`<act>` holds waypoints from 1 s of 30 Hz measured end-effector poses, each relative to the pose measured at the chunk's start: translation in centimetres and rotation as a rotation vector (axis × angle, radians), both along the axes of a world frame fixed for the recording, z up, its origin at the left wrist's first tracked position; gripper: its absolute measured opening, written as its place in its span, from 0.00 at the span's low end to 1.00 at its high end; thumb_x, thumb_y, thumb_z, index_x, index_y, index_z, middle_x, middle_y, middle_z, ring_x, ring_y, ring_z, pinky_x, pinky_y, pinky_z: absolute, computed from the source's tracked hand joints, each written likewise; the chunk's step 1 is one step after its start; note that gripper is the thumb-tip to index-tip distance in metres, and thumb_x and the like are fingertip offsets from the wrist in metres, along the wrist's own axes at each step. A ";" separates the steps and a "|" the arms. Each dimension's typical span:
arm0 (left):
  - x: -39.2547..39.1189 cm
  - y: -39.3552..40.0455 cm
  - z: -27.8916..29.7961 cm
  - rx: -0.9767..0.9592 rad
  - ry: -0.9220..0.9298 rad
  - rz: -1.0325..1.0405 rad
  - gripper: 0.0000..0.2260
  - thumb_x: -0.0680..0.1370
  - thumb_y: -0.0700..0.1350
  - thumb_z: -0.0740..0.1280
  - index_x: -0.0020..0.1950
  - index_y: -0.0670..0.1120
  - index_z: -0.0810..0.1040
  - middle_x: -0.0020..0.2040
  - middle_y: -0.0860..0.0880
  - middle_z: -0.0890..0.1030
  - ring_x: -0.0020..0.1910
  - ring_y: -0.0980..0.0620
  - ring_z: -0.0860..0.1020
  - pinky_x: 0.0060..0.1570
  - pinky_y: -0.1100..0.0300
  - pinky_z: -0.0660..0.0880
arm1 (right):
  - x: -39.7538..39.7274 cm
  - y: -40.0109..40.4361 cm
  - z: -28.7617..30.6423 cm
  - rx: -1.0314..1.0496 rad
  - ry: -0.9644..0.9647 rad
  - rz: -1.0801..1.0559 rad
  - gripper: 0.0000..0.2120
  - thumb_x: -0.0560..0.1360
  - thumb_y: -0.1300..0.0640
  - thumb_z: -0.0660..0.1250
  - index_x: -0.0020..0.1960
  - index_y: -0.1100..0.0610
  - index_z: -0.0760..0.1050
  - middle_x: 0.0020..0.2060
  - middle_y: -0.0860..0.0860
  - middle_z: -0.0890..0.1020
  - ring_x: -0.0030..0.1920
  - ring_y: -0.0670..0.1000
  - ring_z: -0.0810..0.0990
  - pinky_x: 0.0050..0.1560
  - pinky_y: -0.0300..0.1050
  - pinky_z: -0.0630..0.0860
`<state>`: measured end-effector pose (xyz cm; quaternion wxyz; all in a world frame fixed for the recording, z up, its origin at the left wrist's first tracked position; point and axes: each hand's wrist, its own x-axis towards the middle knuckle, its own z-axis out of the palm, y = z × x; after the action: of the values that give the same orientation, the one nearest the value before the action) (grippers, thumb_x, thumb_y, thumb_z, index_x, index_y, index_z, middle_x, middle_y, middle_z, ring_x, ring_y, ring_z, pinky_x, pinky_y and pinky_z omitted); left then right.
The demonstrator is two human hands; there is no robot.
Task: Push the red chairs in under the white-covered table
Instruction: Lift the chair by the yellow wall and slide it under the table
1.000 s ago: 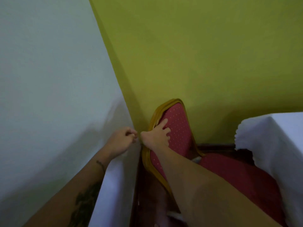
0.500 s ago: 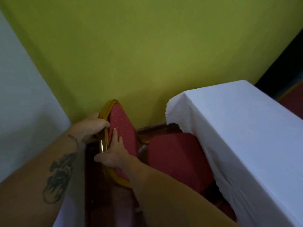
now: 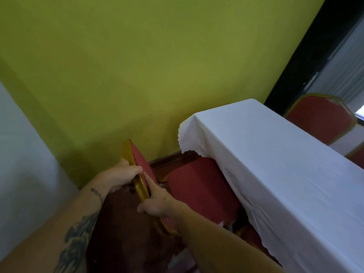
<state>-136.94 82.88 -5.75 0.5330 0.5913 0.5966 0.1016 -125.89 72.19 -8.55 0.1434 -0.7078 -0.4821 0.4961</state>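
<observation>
A red chair with a gold frame stands beside the white-covered table (image 3: 275, 164). Its backrest (image 3: 137, 158) shows edge-on and its red seat (image 3: 201, 188) reaches partly under the cloth's edge. My left hand (image 3: 122, 174) grips the upper back of the backrest frame. Lower down, my right hand (image 3: 155, 201) holds the same frame, with fingers laid along the red padding. A second red chair (image 3: 319, 117) stands on the table's far side at the right.
A green wall (image 3: 137, 66) rises right behind the chair and meets a white wall (image 3: 21, 154) at the left. Dark wooden floor (image 3: 122, 233) lies below my arms. A dark frame with a window (image 3: 307, 56) stands at the upper right.
The view has swung right, bringing the table further in. The chair's backrest has turned edge-on and its seat has slid closer under the cloth. Both hands stay on the backrest.
</observation>
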 end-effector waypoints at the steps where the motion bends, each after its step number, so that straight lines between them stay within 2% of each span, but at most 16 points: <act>1: 0.0 -0.4 0.0 -0.009 -0.014 -0.018 0.10 0.78 0.43 0.70 0.52 0.38 0.73 0.38 0.41 0.77 0.34 0.45 0.76 0.32 0.56 0.75 | 0.4 -0.6 0.1 -0.004 -0.007 0.009 0.57 0.70 0.54 0.75 0.85 0.37 0.41 0.76 0.57 0.72 0.71 0.61 0.75 0.68 0.55 0.75; 4: 0.3 -2.0 0.0 -0.018 -0.010 -0.089 0.09 0.80 0.42 0.69 0.48 0.40 0.70 0.34 0.43 0.74 0.29 0.48 0.72 0.23 0.61 0.71 | 1.3 -2.0 -0.1 -0.016 -0.036 0.022 0.57 0.66 0.48 0.74 0.84 0.35 0.42 0.69 0.54 0.79 0.66 0.59 0.79 0.64 0.54 0.79; 6: 0.5 -2.8 0.0 0.029 -0.033 -0.090 0.09 0.80 0.41 0.68 0.45 0.42 0.69 0.35 0.44 0.73 0.30 0.48 0.71 0.27 0.58 0.70 | 1.4 -2.7 -0.2 -0.003 -0.078 0.032 0.58 0.62 0.45 0.73 0.84 0.34 0.42 0.67 0.51 0.81 0.64 0.57 0.81 0.64 0.55 0.80; 9: 0.6 -3.1 0.2 0.067 -0.048 -0.078 0.11 0.79 0.42 0.70 0.43 0.44 0.68 0.38 0.44 0.74 0.36 0.47 0.73 0.37 0.54 0.72 | 1.4 -3.0 0.1 0.014 -0.100 0.049 0.55 0.68 0.49 0.73 0.84 0.36 0.41 0.67 0.53 0.80 0.62 0.58 0.81 0.57 0.50 0.78; 11: 0.8 -3.3 0.3 0.069 -0.068 -0.086 0.11 0.79 0.40 0.69 0.41 0.44 0.69 0.35 0.45 0.74 0.33 0.48 0.72 0.33 0.55 0.70 | 1.7 -3.2 0.2 0.025 -0.106 0.038 0.53 0.71 0.51 0.72 0.85 0.37 0.41 0.67 0.55 0.79 0.61 0.60 0.80 0.53 0.48 0.76; 13: 1.3 -3.7 0.4 0.082 -0.087 -0.087 0.12 0.78 0.39 0.69 0.38 0.44 0.69 0.33 0.45 0.73 0.30 0.49 0.71 0.31 0.56 0.69 | 2.0 -3.4 0.0 0.032 -0.129 0.038 0.54 0.71 0.50 0.72 0.85 0.38 0.41 0.68 0.55 0.78 0.64 0.61 0.79 0.57 0.50 0.76; 16: 2.1 -4.2 0.0 0.098 -0.079 -0.092 0.12 0.78 0.40 0.69 0.39 0.45 0.68 0.34 0.46 0.73 0.33 0.48 0.73 0.32 0.57 0.70 | 2.5 -4.0 -0.5 0.021 -0.156 0.061 0.58 0.64 0.46 0.71 0.84 0.37 0.39 0.68 0.51 0.80 0.66 0.60 0.79 0.66 0.54 0.76; 19: 3.1 -3.9 -0.4 0.083 -0.088 -0.127 0.11 0.77 0.41 0.69 0.40 0.46 0.68 0.36 0.45 0.73 0.36 0.46 0.74 0.35 0.56 0.72 | 3.5 -3.9 -1.3 0.022 -0.136 0.049 0.61 0.58 0.43 0.70 0.83 0.34 0.38 0.65 0.48 0.83 0.62 0.56 0.82 0.65 0.56 0.79; 22: 4.5 -3.0 -0.3 0.078 -0.086 -0.136 0.10 0.76 0.41 0.69 0.40 0.45 0.69 0.34 0.46 0.74 0.34 0.48 0.74 0.33 0.57 0.71 | 4.7 -3.1 -1.3 0.013 -0.143 0.016 0.61 0.57 0.41 0.69 0.82 0.31 0.39 0.66 0.49 0.83 0.63 0.57 0.81 0.66 0.57 0.78; 24: 5.8 -2.5 -0.6 0.084 -0.108 -0.123 0.09 0.75 0.41 0.70 0.39 0.45 0.71 0.33 0.46 0.74 0.34 0.47 0.73 0.33 0.56 0.71 | 5.8 -2.8 -0.7 0.001 -0.144 -0.007 0.60 0.59 0.44 0.70 0.82 0.30 0.40 0.66 0.50 0.82 0.62 0.58 0.82 0.64 0.55 0.79; 27: 8.3 -2.5 -0.8 0.109 -0.123 -0.093 0.10 0.71 0.46 0.70 0.43 0.43 0.72 0.37 0.43 0.73 0.34 0.47 0.73 0.33 0.56 0.70 | 7.9 -3.0 0.6 -0.009 -0.156 -0.048 0.57 0.62 0.49 0.71 0.83 0.31 0.44 0.67 0.53 0.79 0.61 0.59 0.81 0.63 0.56 0.80; 30: 11.6 -3.1 -1.2 0.116 -0.150 -0.076 0.11 0.72 0.47 0.69 0.47 0.42 0.72 0.37 0.44 0.71 0.33 0.49 0.71 0.32 0.57 0.67 | 10.8 -3.6 2.0 -0.003 -0.174 -0.079 0.52 0.70 0.54 0.73 0.84 0.34 0.47 0.65 0.56 0.77 0.60 0.59 0.81 0.61 0.55 0.79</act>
<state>-125.30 79.80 -6.92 0.5445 0.6340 0.5254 0.1597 -115.07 68.59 -6.58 0.1190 -0.7669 -0.4637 0.4274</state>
